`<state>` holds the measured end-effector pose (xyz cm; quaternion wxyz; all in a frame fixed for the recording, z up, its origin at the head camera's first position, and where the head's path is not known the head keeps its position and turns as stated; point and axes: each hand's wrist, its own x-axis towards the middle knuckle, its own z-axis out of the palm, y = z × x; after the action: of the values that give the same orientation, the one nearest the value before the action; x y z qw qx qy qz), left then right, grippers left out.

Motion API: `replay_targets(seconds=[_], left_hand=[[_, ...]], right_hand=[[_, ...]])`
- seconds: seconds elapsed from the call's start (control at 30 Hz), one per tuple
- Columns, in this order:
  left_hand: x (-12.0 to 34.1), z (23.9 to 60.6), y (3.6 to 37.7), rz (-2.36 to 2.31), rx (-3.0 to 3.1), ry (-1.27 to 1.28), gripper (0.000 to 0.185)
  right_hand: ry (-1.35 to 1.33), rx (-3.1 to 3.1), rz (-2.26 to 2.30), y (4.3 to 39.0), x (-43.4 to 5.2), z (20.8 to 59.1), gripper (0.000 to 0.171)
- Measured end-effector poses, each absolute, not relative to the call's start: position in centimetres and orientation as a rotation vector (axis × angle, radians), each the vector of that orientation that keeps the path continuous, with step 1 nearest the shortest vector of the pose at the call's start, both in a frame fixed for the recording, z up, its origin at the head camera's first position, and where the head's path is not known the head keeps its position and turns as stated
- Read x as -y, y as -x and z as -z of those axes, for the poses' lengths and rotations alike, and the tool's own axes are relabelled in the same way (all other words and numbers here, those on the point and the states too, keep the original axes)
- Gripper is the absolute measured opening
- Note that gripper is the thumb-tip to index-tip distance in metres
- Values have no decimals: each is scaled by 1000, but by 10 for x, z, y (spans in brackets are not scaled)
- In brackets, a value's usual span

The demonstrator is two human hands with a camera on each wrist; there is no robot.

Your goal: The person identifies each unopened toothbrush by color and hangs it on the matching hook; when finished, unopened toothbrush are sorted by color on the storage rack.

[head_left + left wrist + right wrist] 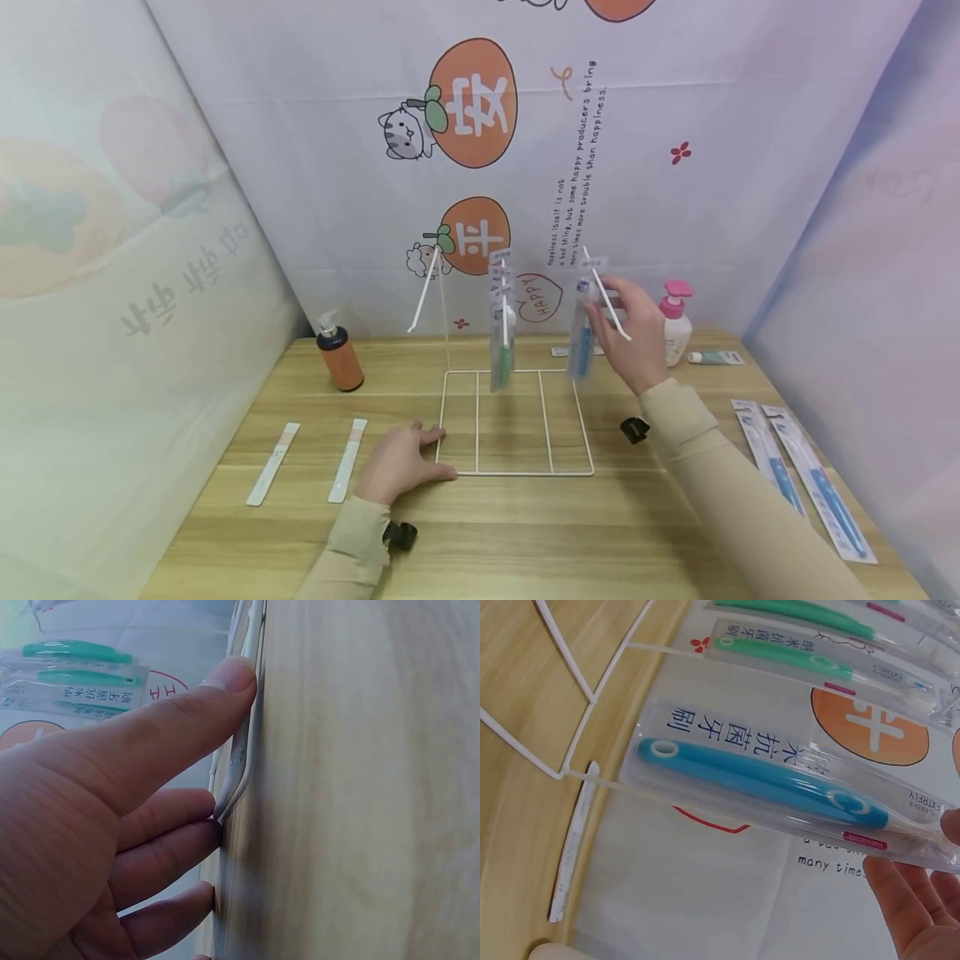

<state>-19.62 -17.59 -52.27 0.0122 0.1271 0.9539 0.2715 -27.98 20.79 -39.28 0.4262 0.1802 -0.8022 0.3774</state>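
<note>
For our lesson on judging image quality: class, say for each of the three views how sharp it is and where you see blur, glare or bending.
Head view: even light, soft shadows, table edges bent toward the corners. Left wrist view: left hand fills the frame, soft; wire rack blurred. Right wrist view: blue toothbrush pack sharp, with glare on its plastic; right hand's fingers soft at the corner.

Staged tabletop booth: wooden table (525,533), printed cartoon backdrop (472,104), wire display rack (516,421).
</note>
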Motion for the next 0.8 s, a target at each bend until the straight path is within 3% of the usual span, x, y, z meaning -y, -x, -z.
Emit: replay_targets(seconds=[0.47, 0.8], left_hand=[[176, 521, 195, -854, -2978, -430, 77], [176, 523, 196, -850, -2977, -427, 78]], right_hand=[[-373, 1997, -969, 311, -199, 393, 37], [-347, 2007, -977, 314, -196, 394, 35]])
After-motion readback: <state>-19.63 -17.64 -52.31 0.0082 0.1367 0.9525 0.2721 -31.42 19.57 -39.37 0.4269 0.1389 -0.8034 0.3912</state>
